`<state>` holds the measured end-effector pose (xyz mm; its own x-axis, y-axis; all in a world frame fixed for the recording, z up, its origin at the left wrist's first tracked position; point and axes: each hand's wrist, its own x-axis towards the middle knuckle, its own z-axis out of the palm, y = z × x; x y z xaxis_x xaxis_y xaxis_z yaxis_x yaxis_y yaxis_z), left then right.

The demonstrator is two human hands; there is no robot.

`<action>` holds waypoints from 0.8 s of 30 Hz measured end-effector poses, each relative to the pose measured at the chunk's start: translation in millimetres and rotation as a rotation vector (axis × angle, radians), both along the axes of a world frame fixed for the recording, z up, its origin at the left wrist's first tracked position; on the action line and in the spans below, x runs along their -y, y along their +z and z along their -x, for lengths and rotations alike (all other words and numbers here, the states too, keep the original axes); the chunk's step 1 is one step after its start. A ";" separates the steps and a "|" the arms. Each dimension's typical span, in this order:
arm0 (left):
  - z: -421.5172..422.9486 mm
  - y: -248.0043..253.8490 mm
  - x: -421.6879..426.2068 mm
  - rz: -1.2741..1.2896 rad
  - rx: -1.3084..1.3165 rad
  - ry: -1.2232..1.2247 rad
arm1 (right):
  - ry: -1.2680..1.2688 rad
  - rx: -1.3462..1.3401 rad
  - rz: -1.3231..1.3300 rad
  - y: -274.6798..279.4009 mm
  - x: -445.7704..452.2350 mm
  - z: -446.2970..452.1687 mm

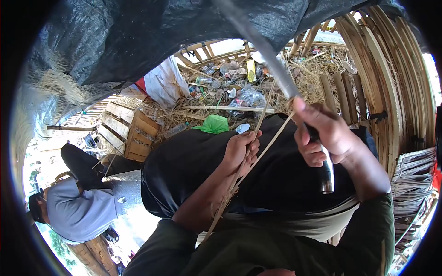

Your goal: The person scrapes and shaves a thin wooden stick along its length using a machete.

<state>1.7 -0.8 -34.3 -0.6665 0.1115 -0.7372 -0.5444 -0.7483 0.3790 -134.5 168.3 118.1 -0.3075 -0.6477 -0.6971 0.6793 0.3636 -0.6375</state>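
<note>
My left hand point(240, 151) is closed around a thin, pale bamboo strip point(222, 212) that runs up from my lap, with frayed fibres along its lower part. My right hand point(328, 131) grips the handle of a machete point(269, 51), its long grey blade slanting up and to the left. A dark handle with a shiny end shows below the fingers. A second split length of the strip point(271, 143) reaches up to the blade's base near my right thumb. Both hands are above my dark-clothed legs point(193, 161).
A person in a grey shirt point(80, 209) sits at the left, near a wooden crate point(133, 131). Litter and straw point(239, 85) cover the ground ahead. Upright bamboo slats point(384, 87) stand at the right. Dark plastic sheeting point(138, 37) hangs overhead; a green plastic bag point(213, 124) lies beyond my legs.
</note>
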 end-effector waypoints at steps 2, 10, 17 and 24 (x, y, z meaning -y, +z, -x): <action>4.3 -1.4 -5.6 0.020 0.009 -0.019 | -0.081 -0.012 0.016 4.7 -6.8 0.7; 3.8 1.9 -13.4 -0.019 -0.057 -0.023 | -0.023 -0.557 -0.155 -68.3 -9.1 16.5; -2.9 3.9 -22.6 -0.046 -0.115 -0.096 | -0.108 -0.408 -0.399 -127.7 14.3 21.4; -4.1 19.5 -24.1 0.010 -0.111 -0.169 | -0.027 -0.199 -0.392 -137.4 6.4 25.1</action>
